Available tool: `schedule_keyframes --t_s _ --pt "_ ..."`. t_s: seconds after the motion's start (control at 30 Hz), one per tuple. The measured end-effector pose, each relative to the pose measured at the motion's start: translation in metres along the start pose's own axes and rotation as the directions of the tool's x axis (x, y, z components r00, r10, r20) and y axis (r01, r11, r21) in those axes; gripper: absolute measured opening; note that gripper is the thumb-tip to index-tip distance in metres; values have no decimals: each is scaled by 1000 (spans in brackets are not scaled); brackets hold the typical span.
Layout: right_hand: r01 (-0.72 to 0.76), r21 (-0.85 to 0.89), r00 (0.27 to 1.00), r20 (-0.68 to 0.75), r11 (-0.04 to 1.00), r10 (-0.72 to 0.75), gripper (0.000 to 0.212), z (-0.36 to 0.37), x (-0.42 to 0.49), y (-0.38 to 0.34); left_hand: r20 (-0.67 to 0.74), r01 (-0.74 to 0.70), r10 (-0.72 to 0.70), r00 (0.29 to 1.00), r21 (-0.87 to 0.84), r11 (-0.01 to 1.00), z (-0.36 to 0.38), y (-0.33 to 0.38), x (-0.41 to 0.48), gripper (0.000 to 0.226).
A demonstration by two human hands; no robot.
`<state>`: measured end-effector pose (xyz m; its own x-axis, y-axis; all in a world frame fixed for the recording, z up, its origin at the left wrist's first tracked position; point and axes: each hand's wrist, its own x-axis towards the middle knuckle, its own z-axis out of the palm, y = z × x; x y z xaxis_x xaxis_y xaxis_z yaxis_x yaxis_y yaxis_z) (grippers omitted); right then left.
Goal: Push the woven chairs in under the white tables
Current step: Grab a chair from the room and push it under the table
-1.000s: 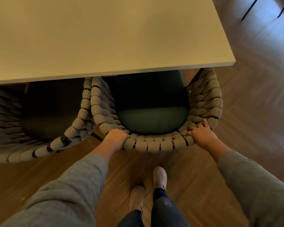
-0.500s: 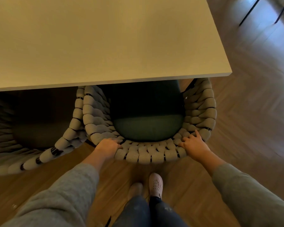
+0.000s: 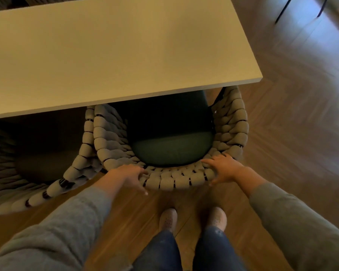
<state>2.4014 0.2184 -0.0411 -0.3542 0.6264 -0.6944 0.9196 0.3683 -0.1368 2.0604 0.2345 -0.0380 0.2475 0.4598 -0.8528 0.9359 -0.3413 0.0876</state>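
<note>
A grey woven chair (image 3: 164,180) with a dark green seat cushion (image 3: 170,151) stands in front of me, its front part under the white table (image 3: 114,55). My left hand (image 3: 128,177) rests on the left of the chair's back rim, fingers loosely spread, thumb hanging behind the rim. My right hand (image 3: 224,169) lies on the right of the rim with straight fingers reaching over it and the thumb outside. A second woven chair (image 3: 53,184) sits to the left, partly under the same table, touching the first.
Herringbone wood floor (image 3: 294,118) lies open to the right of the table corner. Thin black furniture legs (image 3: 282,10) stand at the far upper right. My two feet (image 3: 192,220) stand just behind the chair.
My left hand has loosened from a curled grip on the rim to spread fingers. The right hand's fingers now reach further over the rim. My feet have come side by side.
</note>
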Motion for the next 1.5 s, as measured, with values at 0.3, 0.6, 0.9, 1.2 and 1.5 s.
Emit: schedule_keyframes --t_s 0.3,0.6,0.9,1.2,1.5 --pt "87 353 898 -433 932 80 66 -36 -20 113 -247 -39 -26 969 -256 966 -84 110 48 80" --pt "21 229 921 -382 973 70 68 -72 -62 312 -688 -245 134 714 -66 967 -221 294 86 32" --pt "-81 166 947 -295 983 128 78 -138 -36 437 -718 -305 52 694 -228 924 -342 396 147 35" --pt "-55 129 964 -253 990 86 78 -253 69 534 -635 -172 -57 771 -293 940 -490 403 244 45" --pt "-38 45 975 -216 998 47 82 -394 166 632 -491 54 -206 847 -306 951 -645 361 328 56"
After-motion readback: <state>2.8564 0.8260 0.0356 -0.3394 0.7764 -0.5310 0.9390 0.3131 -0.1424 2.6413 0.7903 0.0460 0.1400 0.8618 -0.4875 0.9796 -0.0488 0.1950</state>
